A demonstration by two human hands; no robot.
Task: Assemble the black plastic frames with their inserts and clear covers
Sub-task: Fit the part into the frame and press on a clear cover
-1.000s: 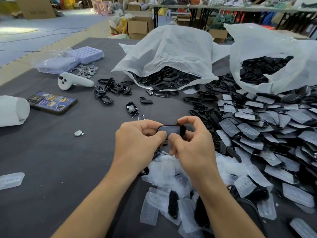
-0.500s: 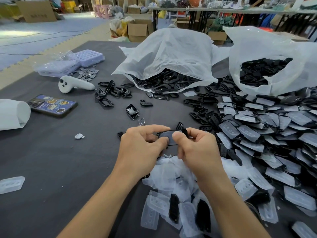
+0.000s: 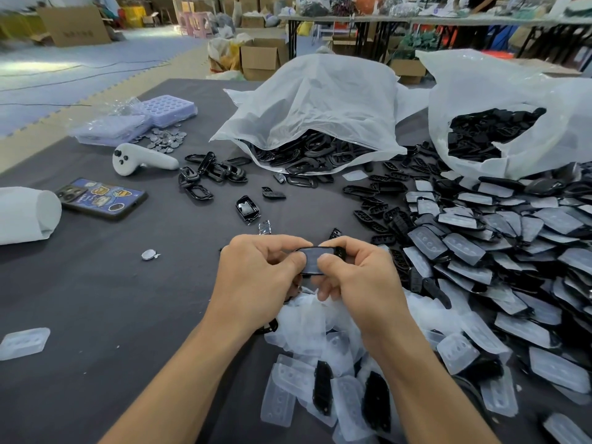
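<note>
Two big white plastic sacks (image 3: 320, 104) toward the far edge of the grey cloth-covered bench (image 3: 96, 299) hold many bare black frames, so much work seems left. The wide heap of covered black frames (image 3: 512, 238) along the right edge suggests many are done. Above loose clear plastic covers (image 3: 320, 331) by the near edge, the left hand (image 3: 256, 277) and right hand (image 3: 362, 280) pinch one small black plastic frame (image 3: 315, 259) in curled fingers, seemingly pressing its cover on.

One head-worn camera looks forward and down across the desk (image 3: 96, 299) from its near side, close over it; its far edge shows.
</note>
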